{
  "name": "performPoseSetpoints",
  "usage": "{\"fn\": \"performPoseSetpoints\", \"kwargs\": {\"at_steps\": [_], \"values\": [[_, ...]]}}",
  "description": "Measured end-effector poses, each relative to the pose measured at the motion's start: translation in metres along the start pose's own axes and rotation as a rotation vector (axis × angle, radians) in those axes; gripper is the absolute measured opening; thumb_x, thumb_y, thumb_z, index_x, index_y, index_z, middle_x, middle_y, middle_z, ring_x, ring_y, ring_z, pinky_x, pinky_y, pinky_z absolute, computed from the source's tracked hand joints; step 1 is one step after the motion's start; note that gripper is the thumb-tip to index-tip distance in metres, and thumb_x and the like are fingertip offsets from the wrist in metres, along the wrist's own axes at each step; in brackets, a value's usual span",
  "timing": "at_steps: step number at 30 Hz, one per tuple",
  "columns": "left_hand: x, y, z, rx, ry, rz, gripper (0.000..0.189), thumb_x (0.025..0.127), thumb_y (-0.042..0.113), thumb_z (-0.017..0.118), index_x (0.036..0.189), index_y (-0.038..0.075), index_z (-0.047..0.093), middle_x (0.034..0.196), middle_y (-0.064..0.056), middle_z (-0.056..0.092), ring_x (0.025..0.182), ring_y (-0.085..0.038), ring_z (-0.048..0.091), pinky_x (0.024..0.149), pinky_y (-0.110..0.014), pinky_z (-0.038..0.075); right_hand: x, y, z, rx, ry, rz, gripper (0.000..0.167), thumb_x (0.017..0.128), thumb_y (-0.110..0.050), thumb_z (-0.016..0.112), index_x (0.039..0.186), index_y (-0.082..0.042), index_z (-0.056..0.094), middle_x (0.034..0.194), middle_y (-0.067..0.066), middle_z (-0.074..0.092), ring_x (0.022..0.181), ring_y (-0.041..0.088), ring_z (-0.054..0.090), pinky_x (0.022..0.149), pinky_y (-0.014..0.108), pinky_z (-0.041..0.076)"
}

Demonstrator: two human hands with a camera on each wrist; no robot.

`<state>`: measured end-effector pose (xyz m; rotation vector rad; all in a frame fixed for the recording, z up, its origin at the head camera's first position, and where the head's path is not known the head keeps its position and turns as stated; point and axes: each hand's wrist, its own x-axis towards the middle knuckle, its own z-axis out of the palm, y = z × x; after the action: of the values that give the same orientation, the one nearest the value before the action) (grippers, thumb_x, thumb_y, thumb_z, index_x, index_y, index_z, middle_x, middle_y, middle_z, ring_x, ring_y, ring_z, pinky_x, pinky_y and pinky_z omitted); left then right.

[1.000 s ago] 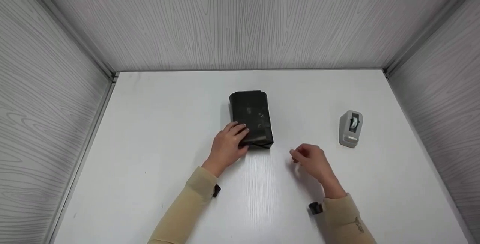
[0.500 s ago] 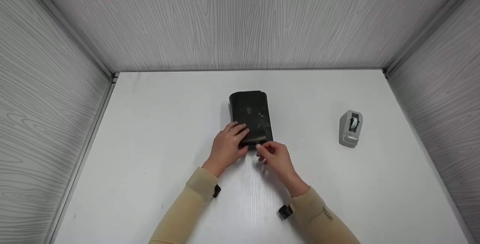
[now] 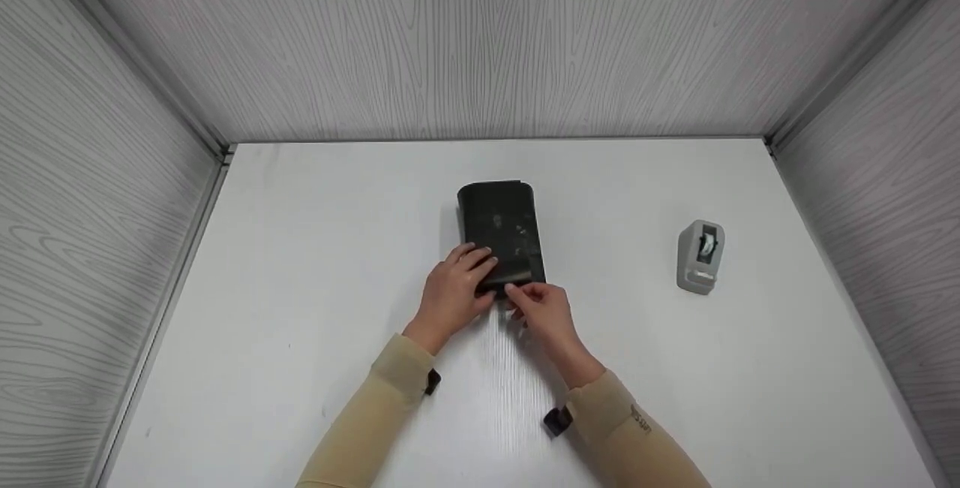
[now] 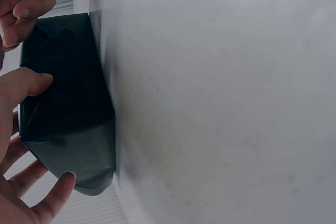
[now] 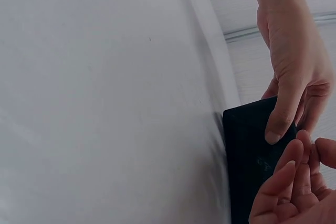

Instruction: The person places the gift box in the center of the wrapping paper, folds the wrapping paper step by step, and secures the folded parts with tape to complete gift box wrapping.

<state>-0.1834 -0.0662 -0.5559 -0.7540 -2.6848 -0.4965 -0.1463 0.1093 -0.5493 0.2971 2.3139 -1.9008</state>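
Observation:
A box wrapped in dark, glossy paper (image 3: 501, 221) lies on the white table, its near end folded into triangular flaps (image 4: 68, 77). My left hand (image 3: 452, 293) grips its near left corner; the thumb (image 4: 37, 83) presses on the folded end and the fingers spread over the side and top. Close by, my right hand (image 3: 546, 315) is at the near end's upper edge, thumb and forefinger pinched together. A tiny pale glint between those fingertips (image 5: 325, 150) looks like a piece of clear tape, though most of it cannot be seen.
A grey tape dispenser (image 3: 700, 257) with a roll in it stands on the right of the white table (image 3: 322, 248). Wood-grain panels (image 3: 480, 45) close off the back and both sides.
My right hand has moved left from beside the box to its near end, then slightly farther left along the edge. The left hand and the box have stayed in place.

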Motion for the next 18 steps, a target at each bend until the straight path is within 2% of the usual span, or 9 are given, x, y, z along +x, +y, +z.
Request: {"fn": "performPoseSetpoints", "kwargs": {"at_steps": [3,7,10,14,18], "values": [[-0.0002,0.0,-0.0001,0.0,0.0,-0.001,0.049,0.083,0.03,0.079,0.127,0.012,0.067,0.134,-0.004,0.059,0.13,-0.026,0.046,0.09,-0.046,0.05,0.0015,0.0001,0.0019,-0.005,0.005,0.007,0.028,0.093,-0.026,0.071,0.085,0.0,0.071,0.08,0.018,0.071,0.068,0.03,0.064,0.055,0.027,0.048],[-0.0006,-0.0003,0.0006,0.014,-0.001,0.004,0.049,0.083,0.029,0.079,0.127,0.012,0.067,0.135,-0.003,0.058,0.13,-0.026,0.046,0.088,-0.045,0.051,0.0042,0.0,0.0032,-0.032,0.008,-0.016,0.027,0.093,-0.024,0.07,0.082,0.001,0.073,0.077,0.018,0.07,0.065,0.034,0.063,0.051,0.026,0.047],[-0.0008,-0.0008,0.0013,0.025,0.004,0.009,0.049,0.083,0.029,0.079,0.127,0.012,0.068,0.135,-0.003,0.058,0.13,-0.026,0.046,0.087,-0.045,0.052,0.0058,0.0002,0.0041,-0.051,0.013,-0.027,0.028,0.093,-0.023,0.07,0.08,0.002,0.074,0.073,0.016,0.07,0.065,0.037,0.064,0.051,0.029,0.049],[-0.0005,-0.0007,0.001,0.027,0.005,0.013,0.049,0.083,0.029,0.079,0.127,0.012,0.068,0.134,-0.003,0.059,0.13,-0.026,0.046,0.088,-0.045,0.051,0.0073,0.0012,0.0053,-0.038,0.026,-0.005,0.028,0.091,-0.023,0.071,0.078,0.001,0.074,0.072,0.015,0.07,0.065,0.034,0.066,0.052,0.033,0.051],[-0.0003,-0.0005,0.001,0.026,0.004,0.012,0.049,0.083,0.029,0.079,0.127,0.012,0.068,0.134,-0.003,0.059,0.13,-0.026,0.046,0.09,-0.045,0.051,0.0084,0.0031,0.0049,-0.048,0.026,0.006,0.03,0.091,-0.026,0.072,0.078,0.001,0.075,0.073,0.014,0.071,0.066,0.033,0.067,0.049,0.03,0.049]]}}
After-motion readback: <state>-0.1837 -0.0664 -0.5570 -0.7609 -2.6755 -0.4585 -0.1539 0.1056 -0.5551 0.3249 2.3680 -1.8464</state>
